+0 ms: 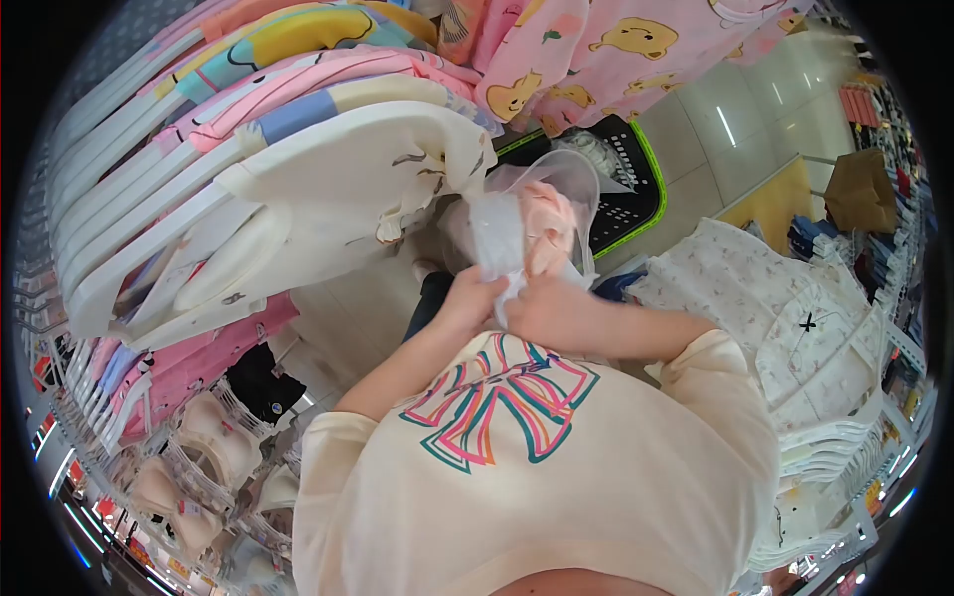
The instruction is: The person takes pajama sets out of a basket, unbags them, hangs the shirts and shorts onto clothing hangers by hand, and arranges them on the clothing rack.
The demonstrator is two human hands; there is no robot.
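In front of my chest I hold a clear plastic bag (584,184) with a folded peach garment (548,223) showing inside it. A white panel (494,233) covers the bag's left side; its kind is not plain. My left hand (471,302) pinches the bag's near edge. Close beside it, my right hand (552,313) is closed on the same edge, slightly blurred. White material shows between the two hands.
White hangers with a cream top (348,169) and colourful clothes crowd the upper left. A black basket with a green rim (656,194) stands on the floor beyond the bag. White patterned garments (795,328) hang at right, bras (214,437) at lower left.
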